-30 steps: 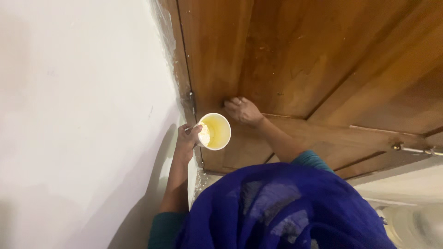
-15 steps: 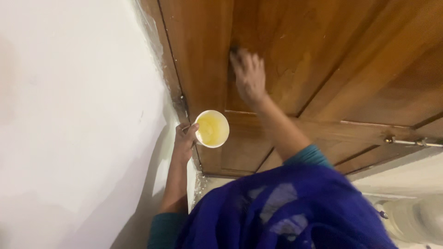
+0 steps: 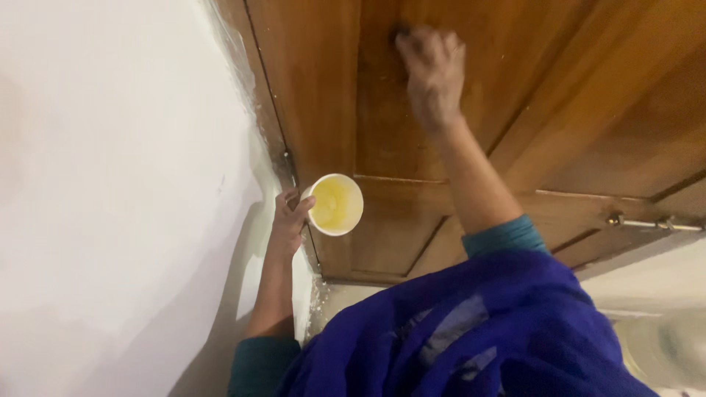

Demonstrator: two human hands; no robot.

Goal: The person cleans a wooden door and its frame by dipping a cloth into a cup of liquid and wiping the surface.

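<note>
My left hand (image 3: pixel 288 220) grips the rim of a small white cup (image 3: pixel 334 204) with a yellow liquid in it, held close to the door's hinged edge. My right hand (image 3: pixel 432 72) is raised high and blurred, its fingers pressed against a panel of the brown wooden door (image 3: pixel 515 110). A small dark thing (image 3: pixel 401 34) shows at its fingertips; I cannot make out what it is. Both arms wear teal sleeves, and a blue cloth (image 3: pixel 471 331) hangs below them.
A white wall (image 3: pixel 110 184) fills the left side, with white smears along the door frame (image 3: pixel 257 88). A metal bolt (image 3: pixel 651 223) is fixed low on the door at the right. A pale floor strip (image 3: pixel 647 279) lies beyond the door's bottom edge.
My right hand has moved from the door's lower rail, beside the cup, up onto the upper panel. The cup in my left hand has stayed nearly in place.
</note>
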